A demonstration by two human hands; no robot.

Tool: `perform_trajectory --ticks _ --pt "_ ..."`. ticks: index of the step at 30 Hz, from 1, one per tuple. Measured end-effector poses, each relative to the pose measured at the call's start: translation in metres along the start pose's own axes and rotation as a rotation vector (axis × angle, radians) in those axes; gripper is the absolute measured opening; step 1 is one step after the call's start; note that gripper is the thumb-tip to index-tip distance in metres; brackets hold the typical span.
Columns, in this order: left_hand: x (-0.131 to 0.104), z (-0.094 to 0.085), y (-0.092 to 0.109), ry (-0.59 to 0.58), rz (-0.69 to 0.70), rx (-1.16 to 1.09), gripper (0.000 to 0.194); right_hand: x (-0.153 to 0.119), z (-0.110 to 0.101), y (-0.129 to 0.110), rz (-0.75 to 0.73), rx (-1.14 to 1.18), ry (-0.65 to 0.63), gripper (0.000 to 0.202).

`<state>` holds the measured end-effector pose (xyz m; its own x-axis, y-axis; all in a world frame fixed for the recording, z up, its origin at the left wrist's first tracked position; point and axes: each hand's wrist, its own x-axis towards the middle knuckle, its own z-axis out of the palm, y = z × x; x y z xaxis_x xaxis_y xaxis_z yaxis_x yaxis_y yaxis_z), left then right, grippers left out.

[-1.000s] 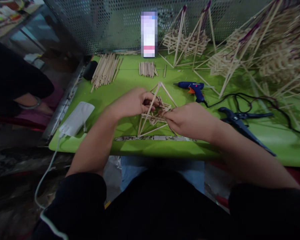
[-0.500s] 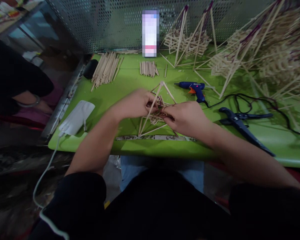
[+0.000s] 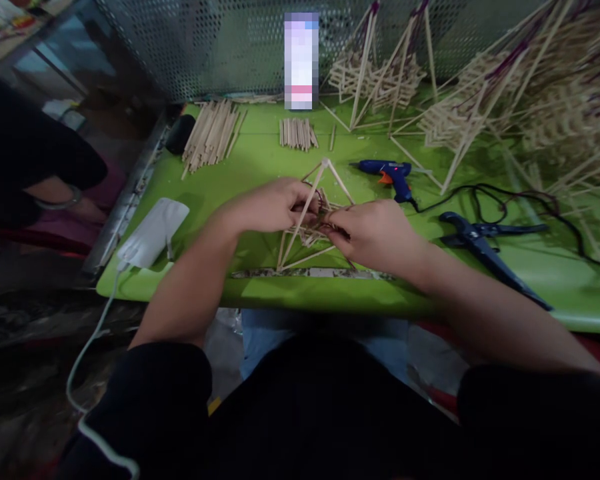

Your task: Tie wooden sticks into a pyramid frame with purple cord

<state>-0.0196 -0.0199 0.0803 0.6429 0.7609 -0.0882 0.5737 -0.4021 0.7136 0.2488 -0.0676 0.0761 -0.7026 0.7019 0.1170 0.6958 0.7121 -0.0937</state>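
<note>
A pyramid-shaped frame of thin wooden sticks [image 3: 294, 245] stands near the front edge of the green table [image 3: 220, 200]. My left hand [image 3: 280, 205] reaches into it from the left, fingers closed in a pinch behind a slanting stick. From the right, my right hand [image 3: 373, 230] pinches at the same spot in the middle of the frame, its fingertips close to the left ones. A dark thread and a small stack of sticks show around the fingertips. What exactly each hand grips is hidden by the fingers.
Behind lie a blue glue gun [image 3: 387, 172], a short stick pile [image 3: 298, 135] and a long stick pile [image 3: 207, 139]. Cutters [image 3: 485, 243] rest at right, a white power bank [image 3: 153, 232] at left. Finished-looking stick frames [image 3: 460, 120] crowd the back right. Another person's arm [image 3: 55, 190] is far left.
The view has tilted very slightly. Both hands stay at the middle of the frame; the left hand, blurred before, is now steadier.
</note>
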Motion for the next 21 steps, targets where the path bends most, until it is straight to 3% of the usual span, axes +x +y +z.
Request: perform_trajectory --ticks 8,14,18,21 --pt "-0.011 -0.021 0.000 0.012 -0.040 -0.085 0.009 -0.002 0.006 0.003 -0.007 0.035 0.049 0.039" --pt "-0.024 -0.044 -0.006 0.096 -0.165 -0.024 0.026 0.000 0.000 -0.003 0.036 0.006 0.013 0.043" --pt "-0.024 -0.045 -0.011 0.171 -0.157 0.085 0.042 0.001 0.003 -0.009 0.071 0.021 0.004 0.040" --pt "-0.019 -0.041 -0.009 0.140 -0.146 0.103 0.039 0.001 0.006 -0.018 0.122 0.052 0.024 0.037"
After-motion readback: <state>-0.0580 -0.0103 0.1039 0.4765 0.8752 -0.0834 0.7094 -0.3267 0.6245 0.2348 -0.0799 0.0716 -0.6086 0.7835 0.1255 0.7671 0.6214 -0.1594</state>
